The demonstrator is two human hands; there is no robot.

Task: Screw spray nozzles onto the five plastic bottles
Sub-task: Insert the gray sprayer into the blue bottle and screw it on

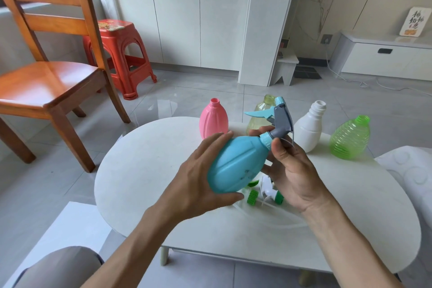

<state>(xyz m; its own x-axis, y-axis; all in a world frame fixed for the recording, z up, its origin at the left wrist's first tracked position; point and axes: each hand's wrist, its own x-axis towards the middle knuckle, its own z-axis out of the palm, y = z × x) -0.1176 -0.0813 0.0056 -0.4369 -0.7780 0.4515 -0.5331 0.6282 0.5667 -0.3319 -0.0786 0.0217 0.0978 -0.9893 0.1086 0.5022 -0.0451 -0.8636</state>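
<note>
Blue bottle (pixel 236 163) held in the air above the white table (pixel 145 182), tilted so its neck points toward 1 o'clock. Left hand (pixel 198 184) cradles the body from below and from 9 o'clock, fingers wrapped round the far side, thumb under the base; judged purpose: to keep the bottle from turning. Right hand (pixel 289 170) sits at the neck, thumb and fingertips pinching the ribbed blue collar (pixel 266 139) of the grey-and-blue spray nozzle (pixel 280 117); judged purpose: to twist the collar down on the thread. Whether the collar is fully tight cannot be told.

Four bottles stand upright in a row along the far edge of the table, all with open necks and no nozzle: pink bottle (pixel 214 120) at 11 o'clock of the held one, yellow-tinted clear bottle (pixel 259 114) partly hidden behind the nozzle, white bottle (pixel 308 127), green ribbed bottle (pixel 350 138) farthest toward 3 o'clock. The two see-through ones look empty; contents of the opaque ones cannot be told.

Loose nozzles (pixel 264 194), green and white parts, lie on the table beneath the hands, partly hidden
</note>
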